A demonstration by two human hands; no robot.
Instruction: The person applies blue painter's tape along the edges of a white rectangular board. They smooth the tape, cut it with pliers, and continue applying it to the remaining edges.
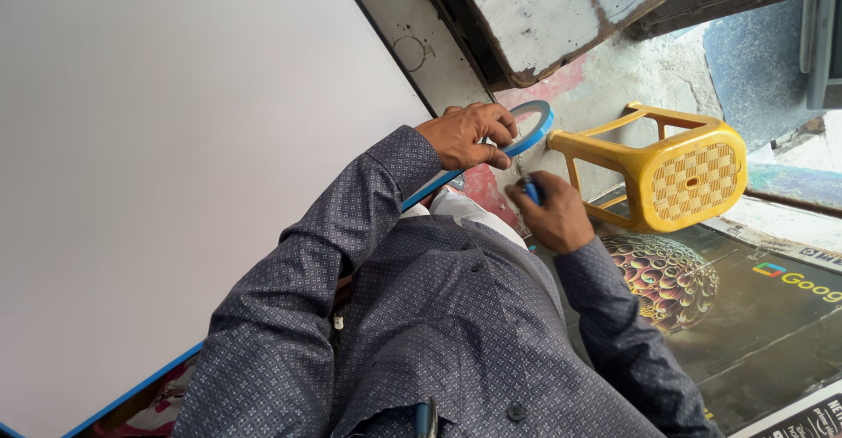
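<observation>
The left hand (467,134) is gripping a blue tape roll (533,127) at the corner of a big white panel (175,157). The right hand (551,213) is closed around a small blue tool (531,192), near a yellow stool (675,170).

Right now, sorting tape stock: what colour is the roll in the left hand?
Blue tape roll, head view.

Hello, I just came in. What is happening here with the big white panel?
A person in a patterned grey shirt is working at the corner of a large white panel. The left hand holds a roll of blue tape, and a blue strip already lies along the panel's near edge. The right hand grips a small blue object close by; what it is cannot be told. A yellow plastic stool lies on its side next to the hands.
</observation>
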